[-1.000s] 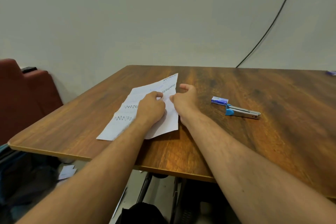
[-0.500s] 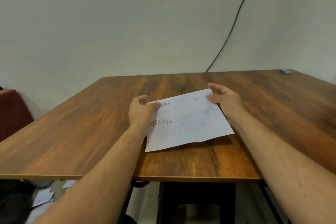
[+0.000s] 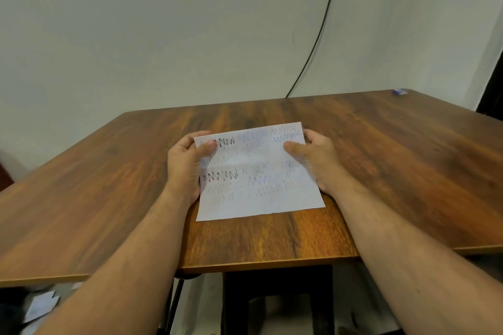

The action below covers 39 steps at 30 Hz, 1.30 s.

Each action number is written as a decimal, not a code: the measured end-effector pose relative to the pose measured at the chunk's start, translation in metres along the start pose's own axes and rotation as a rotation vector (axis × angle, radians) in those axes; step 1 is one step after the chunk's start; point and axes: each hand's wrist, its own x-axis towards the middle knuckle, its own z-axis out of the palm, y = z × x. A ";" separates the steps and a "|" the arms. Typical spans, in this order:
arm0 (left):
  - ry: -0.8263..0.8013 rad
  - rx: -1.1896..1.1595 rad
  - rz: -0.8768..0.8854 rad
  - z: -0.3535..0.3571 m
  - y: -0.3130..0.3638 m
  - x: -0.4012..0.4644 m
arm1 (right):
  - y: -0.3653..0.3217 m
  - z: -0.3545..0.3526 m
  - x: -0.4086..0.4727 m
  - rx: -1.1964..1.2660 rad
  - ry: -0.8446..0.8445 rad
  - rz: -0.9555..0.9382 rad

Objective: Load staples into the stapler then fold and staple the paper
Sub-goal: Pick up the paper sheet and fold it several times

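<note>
A white sheet of paper [image 3: 258, 174] covered in zigzag pen scribbles lies landscape on the wooden table [image 3: 109, 198], near its front edge. My left hand [image 3: 185, 163] pinches the sheet's far left corner, thumb on top. At the far right corner, my right hand [image 3: 313, 160] grips the paper the same way. A faint crease runs across the sheet's middle. The stapler and the staple box are out of view.
A small blue object [image 3: 399, 92] lies at the table's far right corner. A black cable [image 3: 318, 41] runs down the wall behind the table. A dark stool [image 3: 277, 299] stands under the table, and paper scraps [image 3: 40, 304] lie on the floor at left.
The paper has been turned and slid over in front of me, and both hands have spread out to its far corners. The view has swung, so the stapler and staple box left the frame.
</note>
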 end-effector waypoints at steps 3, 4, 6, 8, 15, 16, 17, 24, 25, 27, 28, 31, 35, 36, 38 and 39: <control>-0.023 -0.005 0.062 0.002 0.000 0.000 | 0.001 -0.001 -0.001 -0.062 0.005 -0.064; -0.024 0.000 0.085 0.002 -0.001 0.000 | 0.002 -0.002 0.000 -0.082 0.028 -0.086; -0.012 0.019 0.127 0.005 0.000 -0.001 | 0.005 -0.003 0.002 -0.117 0.094 -0.139; -0.006 0.027 0.143 0.005 -0.002 -0.001 | 0.008 -0.004 0.005 -0.197 0.185 -0.229; 0.122 -0.028 0.231 0.003 -0.002 0.004 | 0.012 -0.002 0.008 -0.299 0.220 -0.265; 0.090 -0.089 0.214 0.003 -0.002 0.003 | 0.012 -0.002 0.008 -0.303 0.215 -0.268; 0.066 -0.124 0.218 0.003 -0.002 0.004 | 0.012 -0.001 0.007 -0.297 0.211 -0.272; 0.076 -0.204 0.063 0.006 0.000 0.004 | 0.010 -0.002 0.005 -0.153 0.139 -0.237; 0.073 -0.209 0.009 0.007 0.000 0.004 | 0.008 -0.001 0.004 -0.131 0.120 -0.227; 0.072 -0.192 -0.077 0.007 -0.002 0.004 | 0.007 0.000 0.002 -0.124 0.120 -0.200; 0.078 -0.175 -0.092 0.007 -0.002 0.004 | 0.007 0.000 0.001 -0.130 0.132 -0.186; 0.139 0.041 0.028 0.011 -0.005 0.003 | 0.004 0.001 0.000 -0.148 0.228 -0.214; 0.198 0.480 0.422 0.015 -0.009 -0.004 | 0.008 0.002 0.000 -0.394 0.429 -0.562; 0.135 0.481 0.441 0.015 -0.010 -0.004 | 0.009 0.003 0.001 -0.502 0.459 -0.691; -0.061 0.380 0.369 0.018 -0.010 -0.006 | 0.011 0.006 0.001 -0.660 0.432 -0.893; -0.138 0.286 0.287 0.021 -0.010 -0.008 | 0.011 0.008 0.000 -0.719 0.376 -0.954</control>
